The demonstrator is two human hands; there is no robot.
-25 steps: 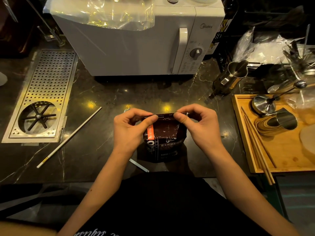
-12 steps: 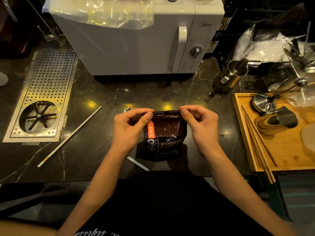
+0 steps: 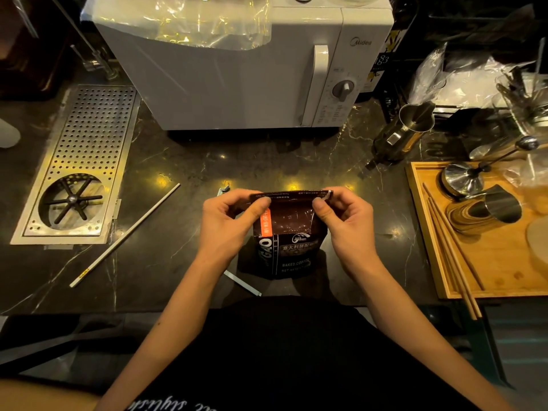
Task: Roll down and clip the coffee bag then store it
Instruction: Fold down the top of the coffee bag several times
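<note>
Bag (image 3: 292, 247) stands upright on the dark counter (image 3: 184, 262), close to its near edge and right in front of the person, printed face toward the camera, long axis vertical, mouth up. Its top edge runs left to right as a flat, closed strip. The left hand (image 3: 228, 226) pinches the top left corner between thumb and fingers; the right hand (image 3: 347, 221) pinches the top right corner the same way, so both are closed on the bag. A white strip (image 3: 241, 283) lies flat on the counter just left of the bag's foot, near the left wrist. A long white stick (image 3: 124, 235) lies diagonally further left, well apart. Behind the bag an open stretch of counter reaches the microwave (image 3: 243, 78). To the left sits a perforated drain tray (image 3: 89, 149); to the right, a wooden tray (image 3: 489, 262) with metal tools, clear of the right hand. A steel pitcher (image 3: 406, 132) stands beyond that tray.
</note>
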